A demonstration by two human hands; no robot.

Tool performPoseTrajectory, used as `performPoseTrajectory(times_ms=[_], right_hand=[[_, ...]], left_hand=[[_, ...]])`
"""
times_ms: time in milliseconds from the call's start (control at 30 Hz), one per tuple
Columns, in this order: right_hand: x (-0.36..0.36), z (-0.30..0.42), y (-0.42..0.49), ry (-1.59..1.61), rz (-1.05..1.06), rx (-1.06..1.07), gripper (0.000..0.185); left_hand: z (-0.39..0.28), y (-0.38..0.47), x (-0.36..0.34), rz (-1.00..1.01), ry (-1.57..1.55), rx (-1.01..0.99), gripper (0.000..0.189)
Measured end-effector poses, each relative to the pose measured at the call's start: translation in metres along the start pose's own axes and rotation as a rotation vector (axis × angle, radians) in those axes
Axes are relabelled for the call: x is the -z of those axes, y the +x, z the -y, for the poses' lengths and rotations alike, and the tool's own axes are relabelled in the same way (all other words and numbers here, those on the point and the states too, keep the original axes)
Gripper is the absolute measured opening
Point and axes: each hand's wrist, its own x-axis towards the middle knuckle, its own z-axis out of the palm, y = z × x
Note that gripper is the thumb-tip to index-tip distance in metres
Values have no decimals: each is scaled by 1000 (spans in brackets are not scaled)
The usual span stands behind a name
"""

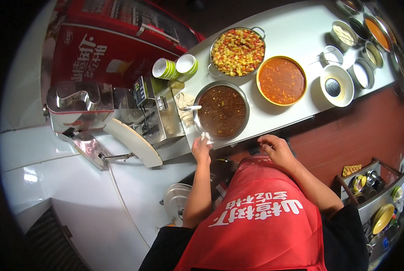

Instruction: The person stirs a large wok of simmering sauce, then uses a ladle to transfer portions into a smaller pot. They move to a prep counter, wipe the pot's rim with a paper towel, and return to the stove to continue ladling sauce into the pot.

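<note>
My left hand (201, 152) pinches a crumpled white tissue (207, 138) at the near rim of a steel bowl of dark brown broth (223, 110). A pale handle (191, 108) lies over that bowl's left rim, beside a folded beige cloth (186, 105). Just off the counter's front edge, my right hand (277, 150) hovers with loosely curled fingers and no object visible in it. Farther back are a yellow-rimmed bowl of red-orange soup (281, 81) and a two-handled steel pot of diced yellow and red food (237, 52).
Stacked green-and-white bowls (164, 68) stand at the counter's left end, near a steel machine with a keypad (140, 90). A white bowl with dark liquid (337, 85) and several metal containers crowd the right end. Behind me on the right is a loaded shelf (364, 198).
</note>
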Motion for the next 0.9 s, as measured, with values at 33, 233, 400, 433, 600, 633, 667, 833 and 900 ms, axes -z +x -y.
performPoseTrajectory(times_ms=[33, 233, 400, 433, 600, 633, 667, 833, 900], right_hand=[[5, -2, -4, -1, -7, 6, 21], [25, -25, -46, 29, -204, 32, 22], [32, -35, -115, 97, -443, -95, 22], [27, -47, -130, 140, -508, -106, 23], [19, -65, -234, -49, -776, -110, 24], [15, -78, -257, -60, -830, -121, 24], [15, -63, -287, -68, -885, -184, 24], [17, -76, -357, 325, -1140, -213, 27], [20, -75, -377, 332, -1271, -89, 25]], left_hand=[[2, -7, -2, 1, 0, 1, 33], [12, -61, -28, 173, 87, 42, 24], [53, -108, -64, 565, 295, 179, 19], [67, -111, -75, 672, 285, 242, 18], [104, -180, -135, 1063, 488, 330, 18], [101, -210, -145, 1154, 508, 353, 19], [104, -239, -152, 1251, 503, 395, 19], [116, -367, -192, 1678, 597, 414, 17], [120, -412, -198, 1811, 671, 317, 19]])
